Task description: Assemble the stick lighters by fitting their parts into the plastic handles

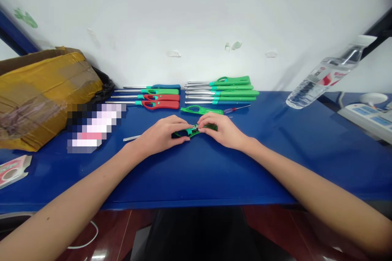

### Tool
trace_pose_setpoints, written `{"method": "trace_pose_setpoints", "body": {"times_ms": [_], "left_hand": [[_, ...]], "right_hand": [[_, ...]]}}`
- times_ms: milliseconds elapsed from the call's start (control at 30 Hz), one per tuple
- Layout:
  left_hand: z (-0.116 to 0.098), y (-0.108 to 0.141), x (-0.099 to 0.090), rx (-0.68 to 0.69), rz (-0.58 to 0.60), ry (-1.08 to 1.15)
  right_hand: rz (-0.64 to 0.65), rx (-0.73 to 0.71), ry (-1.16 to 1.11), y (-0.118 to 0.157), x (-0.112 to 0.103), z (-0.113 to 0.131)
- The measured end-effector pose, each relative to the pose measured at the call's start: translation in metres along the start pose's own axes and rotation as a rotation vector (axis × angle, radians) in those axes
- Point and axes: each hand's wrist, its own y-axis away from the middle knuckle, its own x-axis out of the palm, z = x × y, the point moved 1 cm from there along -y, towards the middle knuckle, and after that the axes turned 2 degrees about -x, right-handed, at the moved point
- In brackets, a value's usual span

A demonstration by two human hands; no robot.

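Between my hands lies an opened green gas lighter (193, 131), its inner parts showing and its metal tube pointing left under my wrist. My left hand (167, 132) grips the lighter near the trigger opening with thumb and fingers. Over the handle, my right hand (222, 128) pinches at the inner parts; any small piece in its fingertips is too small to name. Just beyond my hands rests a loose green handle shell (202, 110). A small screwdriver (234, 109) with a clear purple handle touches its right end.
Lighters with red handles (162, 105) and others lie at the back left, green ones (235, 94) at the back right. A taped cardboard box (45, 94) stands left, a water bottle (324, 75) right. A power strip (367, 116) sits far right on the blue table (196, 183).
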Motion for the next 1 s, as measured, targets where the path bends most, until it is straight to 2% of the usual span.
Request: {"method": "trace_pose_setpoints", "body": {"times_ms": [467, 700, 900, 1000], "left_hand": [[0.002, -0.001, 0.004, 0.045, -0.038, 0.036], [0.000, -0.001, 0.003, 0.049, -0.002, -0.031], [-0.004, -0.001, 0.000, 0.056, 0.037, -0.094], [-0.004, -0.001, 0.000, 0.058, 0.030, -0.081]], "right_hand": [[-0.024, -0.012, 0.017, 0.001, 0.005, 0.001], [-0.047, -0.017, 0.021, 0.002, 0.006, 0.001], [0.020, -0.062, 0.107, 0.008, 0.001, 0.000], [0.040, -0.050, 0.059, 0.010, -0.001, 0.000]]}}
